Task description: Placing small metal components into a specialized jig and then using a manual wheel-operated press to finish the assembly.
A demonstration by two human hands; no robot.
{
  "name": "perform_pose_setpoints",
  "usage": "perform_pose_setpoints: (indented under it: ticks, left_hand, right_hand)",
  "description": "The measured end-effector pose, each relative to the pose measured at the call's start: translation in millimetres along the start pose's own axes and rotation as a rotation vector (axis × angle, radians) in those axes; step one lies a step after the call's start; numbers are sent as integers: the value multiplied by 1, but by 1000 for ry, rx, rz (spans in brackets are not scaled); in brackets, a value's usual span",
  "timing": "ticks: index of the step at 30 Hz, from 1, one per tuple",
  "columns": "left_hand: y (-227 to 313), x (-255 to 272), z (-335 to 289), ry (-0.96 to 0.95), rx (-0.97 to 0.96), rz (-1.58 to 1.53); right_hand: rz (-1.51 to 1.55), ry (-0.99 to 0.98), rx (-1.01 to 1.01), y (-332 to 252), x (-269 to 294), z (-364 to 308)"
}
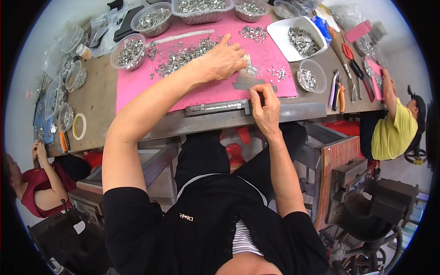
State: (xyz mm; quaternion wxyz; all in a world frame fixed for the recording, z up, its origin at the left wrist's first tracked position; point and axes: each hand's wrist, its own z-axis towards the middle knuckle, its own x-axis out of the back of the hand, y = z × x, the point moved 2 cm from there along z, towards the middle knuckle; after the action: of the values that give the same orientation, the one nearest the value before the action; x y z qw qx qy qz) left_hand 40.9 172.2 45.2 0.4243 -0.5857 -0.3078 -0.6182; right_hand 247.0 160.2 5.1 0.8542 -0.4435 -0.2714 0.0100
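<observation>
My left hand (pixel 223 62) reaches over a pink mat (pixel 137 89), with thumb and forefinger closed in a pinch. What lies between those fingertips is hidden. Beside them are small clear-looking slivers (pixel 251 72) and a flat grey metal strip (pixel 250 85). Close behind the hand spreads a heap of small shiny metal pieces (pixel 183 59). At the table's front edge, my right hand (pixel 266 110) is curled closed around something dark, mostly covered by the fingers. It is next to the right end of a long dark metal fixture (pixel 215 108) with a row of shiny pieces along it.
Plastic tubs of metal pieces (pixel 129 52) line the mat's back and left. A white tray (pixel 279 34) and a round tub (pixel 321 68) stand right. Further right lie pliers (pixel 341 98) and red-handled scissors (pixel 349 52). Co-workers sit at both sides, one in a yellow shirt (pixel 392 133).
</observation>
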Motion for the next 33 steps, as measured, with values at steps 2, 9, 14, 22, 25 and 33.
perform_pose_setpoints:
  ticks: [2, 9, 14, 22, 25, 33]
  left_hand:
    - [-1, -5, -3, -18, 1, -22]
    - [5, -20, -33, 364, 131, -384]
    - [28, -10, -58, 554, 414, -740]
    - [71, 0, -102, 570, 617, -855]
    - [85, 2, -110, 589, 669, -999]
    - [102, 6, -110, 665, 653, -928]
  right_hand:
    - [-1, 1, 9, 1, 0, 0]
    - [11, 8, -5, -1, 0, 0]
    - [20, -73, -14, -5, 1, 2]
    - [38, -184, 245, -27, -5, -5]
    - [24, -196, 246, -28, -7, -5]
    - [-154, -181, 380, -28, -13, -5]
